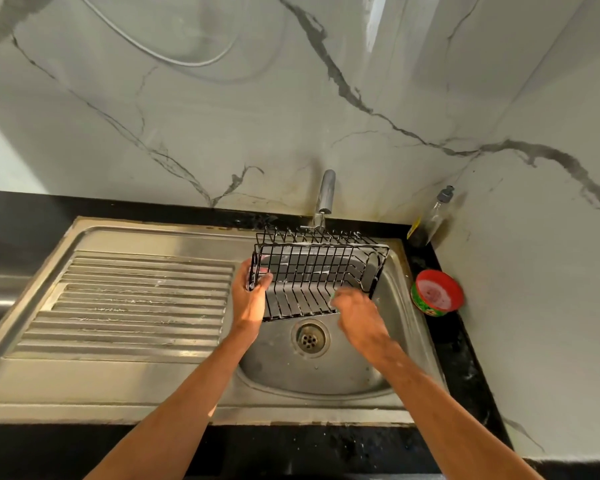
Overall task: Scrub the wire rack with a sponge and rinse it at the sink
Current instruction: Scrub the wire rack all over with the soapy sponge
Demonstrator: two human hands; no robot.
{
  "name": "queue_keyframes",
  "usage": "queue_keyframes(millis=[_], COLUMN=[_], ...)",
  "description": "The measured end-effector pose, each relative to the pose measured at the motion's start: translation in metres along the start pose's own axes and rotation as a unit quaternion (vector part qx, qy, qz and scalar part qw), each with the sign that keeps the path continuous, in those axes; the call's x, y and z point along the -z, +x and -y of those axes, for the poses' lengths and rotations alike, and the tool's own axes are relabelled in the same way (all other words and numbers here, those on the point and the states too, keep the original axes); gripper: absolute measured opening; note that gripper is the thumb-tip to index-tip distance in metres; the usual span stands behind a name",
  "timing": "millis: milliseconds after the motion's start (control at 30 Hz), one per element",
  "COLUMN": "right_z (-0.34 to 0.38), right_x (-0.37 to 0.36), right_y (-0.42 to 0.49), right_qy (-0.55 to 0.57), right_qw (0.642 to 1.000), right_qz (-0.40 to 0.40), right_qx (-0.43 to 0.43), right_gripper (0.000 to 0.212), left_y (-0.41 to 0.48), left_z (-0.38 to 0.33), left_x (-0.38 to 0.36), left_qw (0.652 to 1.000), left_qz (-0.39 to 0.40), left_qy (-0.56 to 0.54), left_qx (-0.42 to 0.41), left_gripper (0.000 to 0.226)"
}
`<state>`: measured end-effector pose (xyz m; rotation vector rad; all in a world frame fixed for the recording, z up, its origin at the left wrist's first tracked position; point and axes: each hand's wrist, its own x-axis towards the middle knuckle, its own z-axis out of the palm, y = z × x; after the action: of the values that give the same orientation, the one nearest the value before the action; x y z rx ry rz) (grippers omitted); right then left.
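A black wire rack (pixel 312 271) is held tilted over the steel sink basin (pixel 388 341), with flecks of white foam on its wires. My left hand (pixel 248 296) grips the rack's left end. My right hand (pixel 357 315) is closed on a green sponge (pixel 334 299), of which only a sliver shows, pressed against the rack's lower right wires. The tap (pixel 326 195) stands just behind the rack; no water is seen running from it.
A ribbed steel drainboard (pixel 136 299) lies left of the basin. The drain (pixel 309 338) sits below the rack. A red and green tub of dish soap (pixel 436 293) and a clear bottle (pixel 430 220) stand on the black counter at the right, against the marble wall.
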<state>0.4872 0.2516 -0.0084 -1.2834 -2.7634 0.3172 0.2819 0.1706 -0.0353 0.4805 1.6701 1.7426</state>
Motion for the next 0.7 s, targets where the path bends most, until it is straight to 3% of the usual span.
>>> queue_keyframes(millis=[133,233,300,367,467,600,700], right_z=[-0.019,0.001,0.012,0.008,0.003,0.026,0.049], right_x=[0.009,-0.005,-0.015,-0.015,-0.005,-0.002,-0.011], right_y=[0.005,0.002,0.0,0.001,0.004,0.027,0.043], right_qy=[0.015,0.034,0.081,0.151,0.236,0.285,0.294], right_qw=[0.997,0.999,0.997,0.987,0.948,0.895,0.906], right_qz=[-0.019,-0.019,0.001,-0.036,-0.152,-0.264,-0.224], right_qx=[-0.067,-0.02,0.0,-0.035,-0.149,-0.219,-0.205], right_gripper=[0.037,0.038,0.03,0.021,0.021,0.017,0.018], left_y=[-0.002,-0.007,-0.008,-0.012,-0.016,-0.028,-0.033], left_z=[0.001,0.004,0.007,0.006,0.009,0.009,0.003], left_x=[0.0,-0.002,-0.001,0.0,0.002,-0.006,-0.013], left_qw=[1.0,1.0,1.0,1.0,0.997,0.992,0.992], left_qz=[-0.003,0.001,0.0,-0.003,-0.021,-0.003,0.003], left_qy=[0.01,0.004,0.006,0.002,-0.031,-0.066,-0.065], left_qx=[0.0,0.002,0.005,0.025,0.065,0.109,0.108], left_gripper=[0.048,0.042,0.057,0.049,0.04,0.073,0.082])
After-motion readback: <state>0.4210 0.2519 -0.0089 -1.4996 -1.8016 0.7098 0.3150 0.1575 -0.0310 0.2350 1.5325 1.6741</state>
